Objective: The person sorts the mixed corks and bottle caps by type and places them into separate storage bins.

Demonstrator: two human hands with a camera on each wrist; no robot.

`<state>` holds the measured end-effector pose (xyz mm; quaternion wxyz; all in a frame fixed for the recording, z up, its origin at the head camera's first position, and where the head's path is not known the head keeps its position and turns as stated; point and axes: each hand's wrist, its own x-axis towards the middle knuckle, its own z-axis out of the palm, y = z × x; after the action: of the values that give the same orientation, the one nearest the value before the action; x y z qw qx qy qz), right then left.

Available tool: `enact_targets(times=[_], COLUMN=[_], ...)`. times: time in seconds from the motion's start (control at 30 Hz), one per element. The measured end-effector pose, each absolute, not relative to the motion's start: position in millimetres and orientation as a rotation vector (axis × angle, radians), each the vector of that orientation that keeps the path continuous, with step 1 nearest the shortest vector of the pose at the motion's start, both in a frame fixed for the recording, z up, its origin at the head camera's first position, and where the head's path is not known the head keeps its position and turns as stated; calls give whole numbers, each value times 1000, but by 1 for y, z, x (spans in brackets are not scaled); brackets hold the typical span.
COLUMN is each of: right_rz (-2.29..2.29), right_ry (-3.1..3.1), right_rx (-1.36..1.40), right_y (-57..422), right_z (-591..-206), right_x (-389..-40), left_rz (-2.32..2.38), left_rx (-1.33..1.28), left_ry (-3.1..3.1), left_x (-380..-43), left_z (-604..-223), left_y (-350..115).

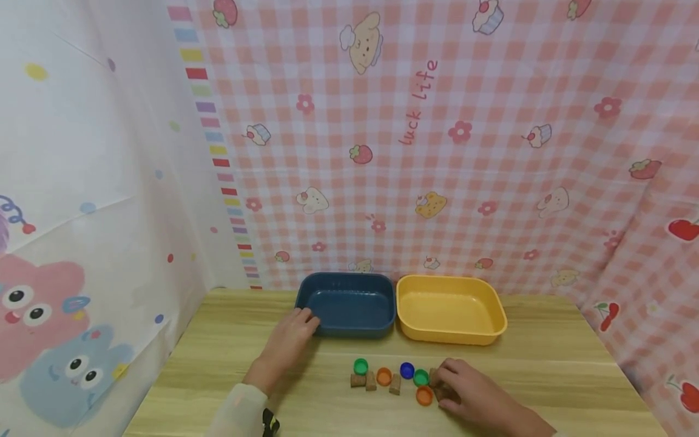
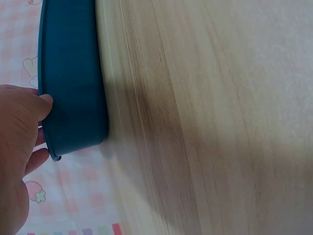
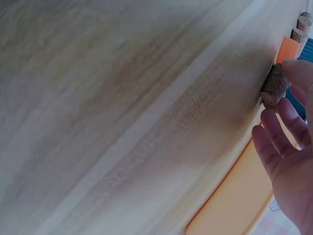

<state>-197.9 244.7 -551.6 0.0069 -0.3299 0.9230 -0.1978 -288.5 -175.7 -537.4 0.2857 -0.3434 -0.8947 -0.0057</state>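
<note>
My left hand (image 1: pixel 292 334) is at the near left corner of a dark blue plastic basin (image 1: pixel 349 333), its thumb outside the wall and its fingers over the rim, pinching it. On the right, my right hand (image 1: pixel 464 388) is low over the table, thumb and index finger around a brown cork (image 3: pixel 275 85). Another cork (image 1: pixel 433 375) shows just behind those fingertips. Left of this hand lie a green bottle cap (image 1: pixel 421 377), an orange cap (image 1: pixel 424 396) and a blue cap (image 1: pixel 406 370).
Further left are another orange cap (image 1: pixel 384 377), another green cap (image 1: pixel 361 366) and several corks (image 1: pixel 395 384). A yellow basin (image 1: pixel 452 335) stands beside the blue one at the back of the wooden table (image 1: pixel 327 413). A checked cloth (image 1: pixel 382 176) hangs behind them.
</note>
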Motion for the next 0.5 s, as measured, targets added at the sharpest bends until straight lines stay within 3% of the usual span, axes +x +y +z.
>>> enact_targets(times=[0.5], right_rz=[-600], right_ry=[2925], right_rx=[-1244], right_y=[243], right_z=[-557], right_x=[-197], left_rz=[-21], left_rx=[-927], left_ry=[-2361], left_x=[-289], left_z=[-540], left_y=[-178])
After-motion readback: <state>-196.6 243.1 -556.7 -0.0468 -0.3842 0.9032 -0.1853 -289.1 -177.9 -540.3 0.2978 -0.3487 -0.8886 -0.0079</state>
